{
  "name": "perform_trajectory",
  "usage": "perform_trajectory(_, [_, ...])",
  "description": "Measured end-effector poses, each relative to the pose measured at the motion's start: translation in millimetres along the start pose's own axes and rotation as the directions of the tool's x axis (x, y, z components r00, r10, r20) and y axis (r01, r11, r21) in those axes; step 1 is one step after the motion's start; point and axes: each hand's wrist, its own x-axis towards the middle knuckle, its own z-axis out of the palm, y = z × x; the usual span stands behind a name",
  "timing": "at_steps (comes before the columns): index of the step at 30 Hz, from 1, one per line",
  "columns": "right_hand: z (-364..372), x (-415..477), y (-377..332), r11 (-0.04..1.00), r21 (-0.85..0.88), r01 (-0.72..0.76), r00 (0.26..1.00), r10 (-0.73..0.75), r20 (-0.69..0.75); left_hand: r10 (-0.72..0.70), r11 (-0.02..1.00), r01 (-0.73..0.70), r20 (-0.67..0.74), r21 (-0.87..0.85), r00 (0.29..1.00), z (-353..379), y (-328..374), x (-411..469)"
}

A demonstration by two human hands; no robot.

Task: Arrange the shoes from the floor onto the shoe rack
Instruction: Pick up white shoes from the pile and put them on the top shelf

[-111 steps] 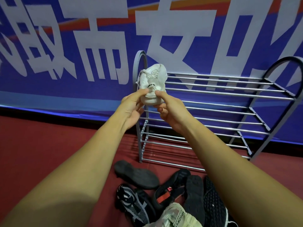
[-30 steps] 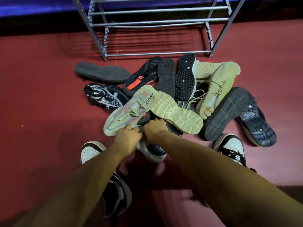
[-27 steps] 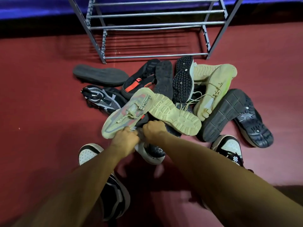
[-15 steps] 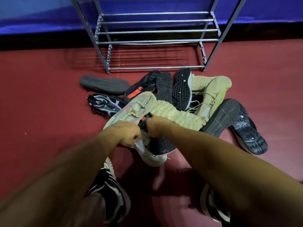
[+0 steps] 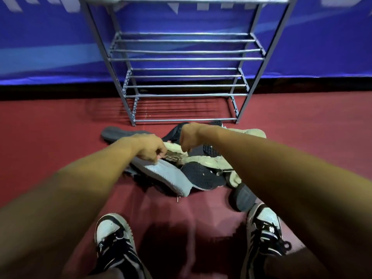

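Sports hall, red court floor (image 5: 50, 150), blue banner (image 5: 40, 37)

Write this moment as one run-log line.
step: pick | left hand: grips white sneaker | right hand: grips same sneaker

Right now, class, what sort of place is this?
Probably an indoor sports hall or event venue: smooth red floor, a large blue printed banner along the wall, and a grey metal shoe rack standing before it.

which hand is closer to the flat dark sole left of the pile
Left. The left hand is right beside the flat dark sole; the right hand is farther right.
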Motion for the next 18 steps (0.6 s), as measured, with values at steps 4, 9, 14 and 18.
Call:
perform_trajectory(4, [-41.4,-13.3,11.7,1.0,0.003,0.031,0.999,-0.031,0.016,0.013,1.0,-0.015,-0.129,-0.018,0.992,-42.2,-1.6,-1.4])
perform_trajectory(9, [-77.6,-22.6,25.8,0.984,0.158,0.081,0.992,-0.065,-0.108,0.009,0.999,0.005,-0.317,0.041,0.949,-98.8,3.6,-12.3])
perform_trajectory(14, [-117.0,-43.9,23.1,0.975,0.193,0.11,0.956,-0.051,-0.288,-0.036,0.998,0.057,-0.537,0.023,0.843,-137.1,0.9,-27.2])
perform_trajectory(18, [-143.8,-67.3,21.0,0.927,0.322,0.192,0.92,-0.056,-0.388,-0.099,0.995,0.074,-0.65,-0.066,0.754,-153.2,-7.0,-38.8])
